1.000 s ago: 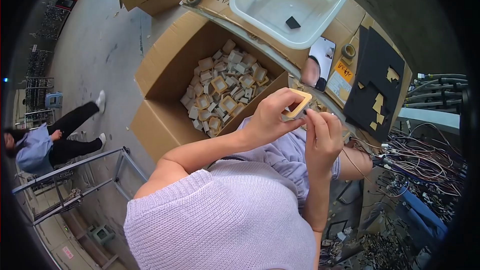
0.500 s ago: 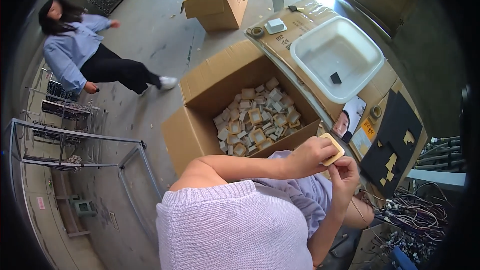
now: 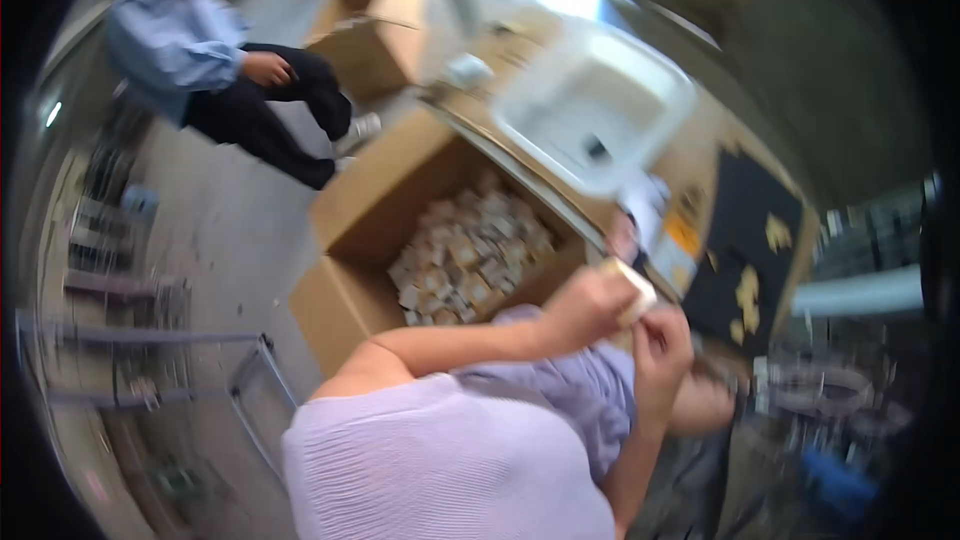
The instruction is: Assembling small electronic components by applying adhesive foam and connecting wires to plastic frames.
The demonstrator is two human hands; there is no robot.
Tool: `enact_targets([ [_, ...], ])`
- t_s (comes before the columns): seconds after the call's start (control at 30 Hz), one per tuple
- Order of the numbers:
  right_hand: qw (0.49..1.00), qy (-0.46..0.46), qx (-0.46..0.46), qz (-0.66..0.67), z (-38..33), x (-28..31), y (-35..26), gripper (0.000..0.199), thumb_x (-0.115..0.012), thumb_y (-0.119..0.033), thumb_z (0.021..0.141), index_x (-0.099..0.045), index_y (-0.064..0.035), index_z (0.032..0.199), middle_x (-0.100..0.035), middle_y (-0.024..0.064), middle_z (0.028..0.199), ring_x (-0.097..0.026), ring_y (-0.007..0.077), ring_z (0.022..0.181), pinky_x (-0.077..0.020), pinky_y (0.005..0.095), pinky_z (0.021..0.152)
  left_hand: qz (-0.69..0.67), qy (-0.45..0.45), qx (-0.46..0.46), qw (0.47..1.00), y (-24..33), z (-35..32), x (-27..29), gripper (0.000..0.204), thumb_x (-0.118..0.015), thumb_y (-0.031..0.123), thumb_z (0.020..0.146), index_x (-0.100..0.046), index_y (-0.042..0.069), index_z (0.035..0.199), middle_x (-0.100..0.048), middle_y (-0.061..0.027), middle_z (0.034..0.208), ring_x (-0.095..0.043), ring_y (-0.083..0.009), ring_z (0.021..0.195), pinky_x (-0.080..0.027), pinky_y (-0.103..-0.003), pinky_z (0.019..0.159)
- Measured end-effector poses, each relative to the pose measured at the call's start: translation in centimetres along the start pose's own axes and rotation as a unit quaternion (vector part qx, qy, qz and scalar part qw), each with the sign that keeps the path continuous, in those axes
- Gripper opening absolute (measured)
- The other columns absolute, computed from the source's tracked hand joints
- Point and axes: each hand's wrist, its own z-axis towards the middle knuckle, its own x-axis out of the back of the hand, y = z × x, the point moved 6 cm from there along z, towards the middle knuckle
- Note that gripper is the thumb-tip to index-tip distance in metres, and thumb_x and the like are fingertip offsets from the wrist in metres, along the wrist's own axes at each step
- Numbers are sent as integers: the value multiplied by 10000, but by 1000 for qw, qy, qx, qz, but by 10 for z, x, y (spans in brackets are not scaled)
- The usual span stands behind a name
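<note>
My left hand (image 3: pixel 588 308) grips a small square plastic piece (image 3: pixel 638 297), white with a yellowish edge, over my lap. My right hand (image 3: pixel 663 342) is closed in a pinch right by the piece's lower corner. What its fingertips hold, if anything, is hidden and blurred. To the left of my hands a large open cardboard box (image 3: pixel 385 185) holds a heap of similar white and yellowish square pieces (image 3: pixel 465 260).
A cardboard-covered table carries a white plastic basin (image 3: pixel 660 110) with a dark scrap inside, a phone (image 3: pixel 645 210), and a black sheet (image 3: pixel 745 240) with yellow scraps. Another carton (image 3: pixel 385 50) stands behind. A person in a blue top (image 3: pixel 175 50) is at far left. Cables lie at right.
The whole view has shifted and blurred. The person at left has walked nearer to the boxes. The piece has turned in my left hand, showing its white side.
</note>
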Motion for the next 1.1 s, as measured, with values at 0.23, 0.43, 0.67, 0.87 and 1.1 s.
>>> enact_targets([
  [0.23, 992, 44, -115, -10, -8, 22, 13, 133, -660, 85, 737, -595, 3, 819, -560, 95, 774, -609, 201, 667, -471, 302, 571, 37, -76, -43, 995, 16, 7, -24, 417, -780, 57, 631, -621, 61, 1016, -628, -79, 914, -598, -287, 812, -474, -373, 718],
  [0.43, 991, 49, -38, -116, -22, 39, 13, 139, -665, 55, 738, -617, -27, 839, -585, 111, 803, -593, 315, 761, -471, 390, 661, -124, -172, 120, 970, 6, 4, -56, 342, -768, 5, 690, -605, -5, 991, -600, -116, 930, -639, -253, 804, -548, -311, 679],
  [0.67, 972, 47, -232, 6, -35, 38, 50, 106, -689, -3, 777, -601, 2, 836, -636, 115, 775, -644, 238, 677, -495, 343, 615, -54, -158, 38, 985, 9, -13, -67, 376, -755, 11, 650, -595, 28, 990, -590, -120, 922, -596, -329, 846, -496, -397, 727],
  [0.87, 972, 29, -224, -69, -40, 45, 42, 69, -634, 7, 823, -622, 22, 889, -593, 106, 802, -611, 205, 700, -484, 302, 627, -84, -211, 32, 973, 5, -9, -71, 434, -740, 26, 691, -565, 11, 1088, -585, -138, 1040, -617, -319, 911, -519, -381, 771],
  [1.1, 972, 47, -228, -41, -50, 64, 44, 202, -653, 54, 798, -622, 3, 991, -654, 89, 819, -634, 170, 693, -515, 281, 640, -272, -357, 126, 885, 8, -16, -74, 453, -523, -52, 786, -532, 13, 1234, -533, -192, 1127, -595, -356, 933, -489, -388, 799],
])
